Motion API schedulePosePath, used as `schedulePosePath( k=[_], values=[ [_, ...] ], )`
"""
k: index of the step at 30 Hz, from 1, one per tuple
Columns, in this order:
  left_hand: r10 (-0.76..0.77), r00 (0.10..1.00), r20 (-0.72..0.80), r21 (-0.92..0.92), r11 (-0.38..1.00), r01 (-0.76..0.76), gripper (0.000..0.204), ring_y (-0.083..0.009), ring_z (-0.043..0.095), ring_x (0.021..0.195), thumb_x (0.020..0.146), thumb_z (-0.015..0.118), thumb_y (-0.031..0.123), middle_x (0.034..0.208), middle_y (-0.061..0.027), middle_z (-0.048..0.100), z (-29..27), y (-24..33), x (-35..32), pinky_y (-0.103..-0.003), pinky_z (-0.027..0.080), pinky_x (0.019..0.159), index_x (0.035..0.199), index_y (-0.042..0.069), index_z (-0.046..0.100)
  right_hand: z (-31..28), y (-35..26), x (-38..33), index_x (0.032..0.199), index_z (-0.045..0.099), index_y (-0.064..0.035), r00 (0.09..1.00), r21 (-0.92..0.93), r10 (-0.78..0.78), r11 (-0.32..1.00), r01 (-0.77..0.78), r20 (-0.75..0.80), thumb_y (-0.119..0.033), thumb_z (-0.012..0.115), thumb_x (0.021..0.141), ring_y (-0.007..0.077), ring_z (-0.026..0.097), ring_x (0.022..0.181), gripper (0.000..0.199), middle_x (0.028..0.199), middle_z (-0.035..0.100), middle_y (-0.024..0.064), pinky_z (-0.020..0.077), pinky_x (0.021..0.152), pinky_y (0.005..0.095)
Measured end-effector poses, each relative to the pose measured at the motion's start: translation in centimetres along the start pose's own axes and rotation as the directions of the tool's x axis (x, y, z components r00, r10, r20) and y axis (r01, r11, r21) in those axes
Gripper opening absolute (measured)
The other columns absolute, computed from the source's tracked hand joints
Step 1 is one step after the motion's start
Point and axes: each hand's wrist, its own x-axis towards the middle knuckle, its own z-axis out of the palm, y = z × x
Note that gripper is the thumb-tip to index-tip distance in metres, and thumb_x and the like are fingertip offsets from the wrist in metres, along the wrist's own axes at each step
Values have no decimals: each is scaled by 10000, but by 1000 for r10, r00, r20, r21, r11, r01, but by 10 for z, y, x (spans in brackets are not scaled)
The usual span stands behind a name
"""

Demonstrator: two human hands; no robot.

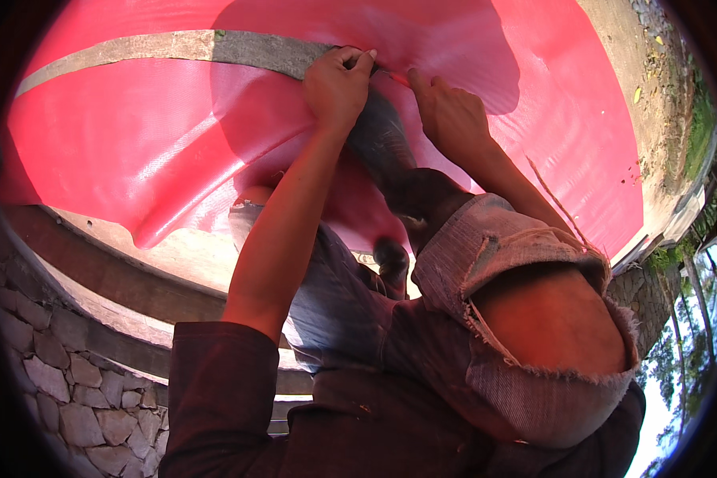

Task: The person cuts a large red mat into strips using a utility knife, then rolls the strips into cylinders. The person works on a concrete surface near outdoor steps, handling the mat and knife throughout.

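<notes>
Grey strip (151,46) at left, running across a red sheet (566,119) to 2 hands.
The strip's long axis goes left to right in a shallow arc, dipping toward its right end. There the left hand (338,86), the nearer of the 2, has thumb and finger together, seemingly clamped on the strip, so nearly all its length lies left of that grip. A dark foot (378,131) rests on the sheet just below. Next comes a thin red tool (399,79), pointing left toward the strip's end; contact is too small to tell. The right hand (454,119), farther right and apart from the left, has its fingers closed around the tool.
</notes>
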Motion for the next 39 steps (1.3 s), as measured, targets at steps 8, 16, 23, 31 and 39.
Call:
schedulePosePath(
  k=[8,16,23,31,39],
  values=[
    [50,999,-18,-46,998,-50,251,-275,698,715,870,821,326,790,-86,734,1,0,-2,-399,528,687,865,75,815,-1,5,0,1404,521,-101,999,21,-21,1000,22,-41,-42,568,948,413,735,779,462,980,706,200,570,669,523],
    [65,998,-27,-145,987,-68,249,-235,673,660,878,826,303,734,-76,708,2,-8,-1,-380,515,653,854,56,805,-12,22,-15,1437,517,-139,994,35,77,996,-80,75,-124,567,1013,433,729,850,427,1046,722,194,570,718,543],
    [43,999,10,-175,984,-40,258,-54,523,649,923,833,234,666,24,623,-2,-5,-2,-279,447,610,870,-12,774,-12,7,-30,1341,539,-135,991,198,121,971,-131,61,-156,558,1023,458,717,843,320,1010,729,183,561,715,566],
    [52,999,-5,-243,969,-52,242,-149,585,607,875,852,274,673,-46,652,3,-10,0,-341,480,616,868,37,804,-2,0,-21,1499,474,-155,979,207,180,958,-196,93,-156,572,1037,451,708,986,472,1092,728,215,542,805,586],
    [86,996,-10,-231,969,-86,229,-42,534,675,929,837,195,692,33,639,-1,-6,-3,-261,453,628,885,-22,779,-3,6,-38,1470,487,-125,966,363,219,896,-255,137,-173,544,1065,462,701,867,412,951,716,223,543,768,556]
  ],
)
